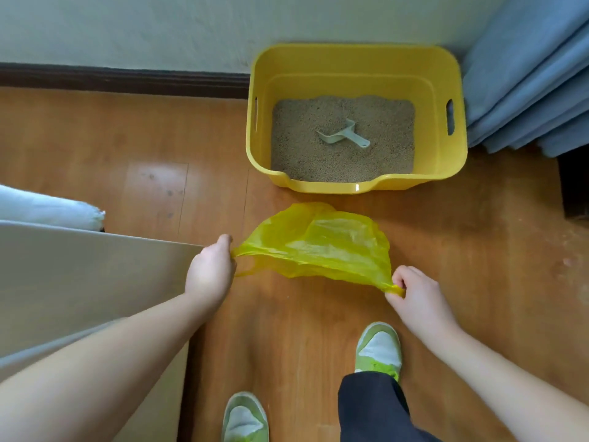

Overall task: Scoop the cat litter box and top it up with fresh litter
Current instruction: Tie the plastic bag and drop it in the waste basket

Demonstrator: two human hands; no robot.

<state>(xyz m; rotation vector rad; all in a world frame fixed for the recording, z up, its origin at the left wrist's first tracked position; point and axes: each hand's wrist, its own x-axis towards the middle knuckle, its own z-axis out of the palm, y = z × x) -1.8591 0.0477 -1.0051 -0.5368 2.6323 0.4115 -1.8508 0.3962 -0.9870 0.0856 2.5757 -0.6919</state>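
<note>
Both hands, left (208,269) and right (414,293), pinched the bag (318,247) by its 2 handles just short of the box (357,183), scoop (342,135) lying inside on the litter; I reckoned it needed pulling wide open, set close.

This is a room in a home. The floor (318,314) is orange-brown wood-look laminate, meeting a pale painted wall (127,27) at a dark skirting board (111,79) on the far side. A yellow plastic litter box (357,186) holding sandy litter (344,161) and a pale scoop (342,135) stands against that wall, which points to a household with a cat. Blue curtains (526,84) hang at the far right, and a pale furniture panel (79,275) stands at the near left.
</note>
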